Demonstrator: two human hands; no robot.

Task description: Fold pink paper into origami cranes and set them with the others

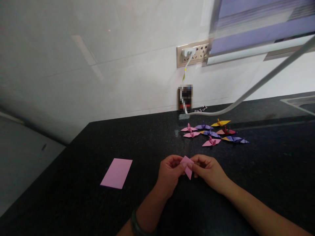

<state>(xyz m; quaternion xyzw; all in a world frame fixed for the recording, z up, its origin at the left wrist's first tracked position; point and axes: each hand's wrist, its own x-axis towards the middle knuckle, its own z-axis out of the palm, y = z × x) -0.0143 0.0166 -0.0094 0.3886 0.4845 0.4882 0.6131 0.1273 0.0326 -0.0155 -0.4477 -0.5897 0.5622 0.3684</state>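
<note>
– White wall [103, 78] rises beyond the grip. What lies under it?
– Black bench [145, 141]. Its back edge meets the wall, and its left edge slants away, well apart from the left grip [169, 172].
– Does anything cross it?
– A white cable [270, 74] sweeps past, beyond and to the right of the right grip [208, 170].
– How much room sideways?
– Plenty on the left: a wide stretch of dark surface runs from the left grip to a flat pink sheet [116, 173], whose four edges all lie well inside the bench.
– And ahead?
– Tighter. Paper cranes [211, 142] in pink, purple, yellow and red cluster beyond the right grip, the closest one near its knuckles.
– Smaller still?
– A dark bracelet [134, 221] behind the left grip, then the folded pink paper [187, 160]. Both grips pinch it between them, thumbs uppermost, its lower point sticking out below the thumbs.
</note>
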